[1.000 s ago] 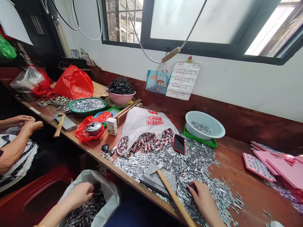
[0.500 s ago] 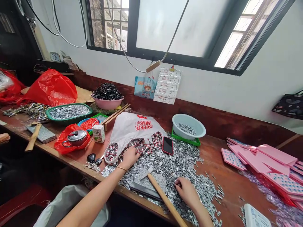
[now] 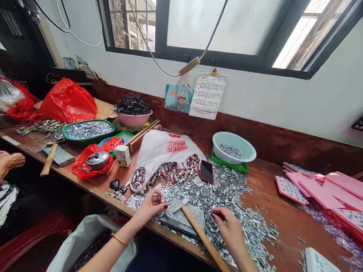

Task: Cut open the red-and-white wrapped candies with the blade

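Observation:
My left hand (image 3: 151, 207) is raised just in front of a heap of small red, black and silver parts (image 3: 172, 172). Its thumb and fingers are pinched together, with a tiny shiny piece partly showing that I cannot make out. On the other side of the hammer (image 3: 202, 240), my right hand (image 3: 228, 226) hovers low over a spread of small silver metal pieces (image 3: 232, 190). Its thumb and index finger are closed; whatever they hold is too small to tell. Between the hands, the hammer's head rests on a grey stone block (image 3: 193, 217) with a dark bar (image 3: 178, 226) along its front.
A white plastic bag (image 3: 159, 149) lies behind the red parts, beside a phone (image 3: 207, 172). A pale blue basin (image 3: 234, 147) stands at the back. Pink boards (image 3: 314, 185) are stacked right. Keys (image 3: 117, 190) lie near the edge. Another person's hand (image 3: 10, 162) is at far left.
My left hand has drawn back from the red parts towards me, fingers pinched. My right hand has risen slightly, its fingers more extended. The other person's hand shows more, and the view has shifted.

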Action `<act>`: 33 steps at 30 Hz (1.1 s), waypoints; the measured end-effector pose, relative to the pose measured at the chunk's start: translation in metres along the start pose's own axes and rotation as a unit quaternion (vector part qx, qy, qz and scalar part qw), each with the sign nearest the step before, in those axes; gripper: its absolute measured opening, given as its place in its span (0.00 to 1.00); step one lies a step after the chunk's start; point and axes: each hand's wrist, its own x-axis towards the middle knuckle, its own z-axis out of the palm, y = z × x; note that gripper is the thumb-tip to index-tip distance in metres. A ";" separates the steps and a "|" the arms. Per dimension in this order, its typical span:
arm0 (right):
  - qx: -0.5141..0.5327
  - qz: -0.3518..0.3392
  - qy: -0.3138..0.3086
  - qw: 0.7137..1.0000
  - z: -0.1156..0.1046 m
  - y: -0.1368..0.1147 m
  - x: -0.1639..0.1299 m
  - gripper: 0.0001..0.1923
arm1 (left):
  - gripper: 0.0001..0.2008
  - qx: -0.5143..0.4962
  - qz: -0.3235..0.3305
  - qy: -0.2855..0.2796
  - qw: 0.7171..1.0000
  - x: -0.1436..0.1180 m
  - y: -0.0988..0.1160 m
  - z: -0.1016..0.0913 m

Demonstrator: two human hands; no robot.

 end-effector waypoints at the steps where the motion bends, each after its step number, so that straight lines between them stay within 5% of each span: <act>1: 0.043 -0.001 -0.013 0.999 0.008 -0.015 -0.005 0.08 | 0.20 0.030 0.015 0.014 0.999 -0.003 -0.006 0.008; 5: 0.143 -0.028 -0.091 0.985 0.057 -0.063 -0.018 0.06 | 0.08 0.178 0.091 0.053 0.978 -0.016 -0.013 0.030; 9: 0.135 -0.041 -0.082 0.987 0.089 -0.071 -0.019 0.06 | 0.05 0.224 0.136 0.024 0.965 -0.027 -0.004 0.026; 14: 0.126 -0.061 -0.078 0.987 0.090 -0.069 -0.019 0.06 | 0.08 0.212 0.081 0.010 0.974 -0.031 -0.005 0.017; 17: 0.096 -0.104 -0.060 0.988 0.095 -0.068 -0.021 0.06 | 0.08 0.218 0.116 0.060 0.967 -0.030 -0.011 0.019; 20: 0.066 -0.141 -0.030 0.987 0.103 -0.062 -0.023 0.07 | 0.11 0.206 0.180 0.051 0.960 -0.032 -0.015 0.017; 29: -0.012 -0.180 -0.070 0.981 0.101 -0.072 -0.014 0.07 | 0.09 0.380 0.384 0.058 0.839 -0.037 -0.019 -0.003; 33: -0.070 -0.207 -0.117 0.969 0.098 -0.082 -0.004 0.08 | 0.04 0.383 0.385 0.059 0.838 -0.035 -0.020 -0.004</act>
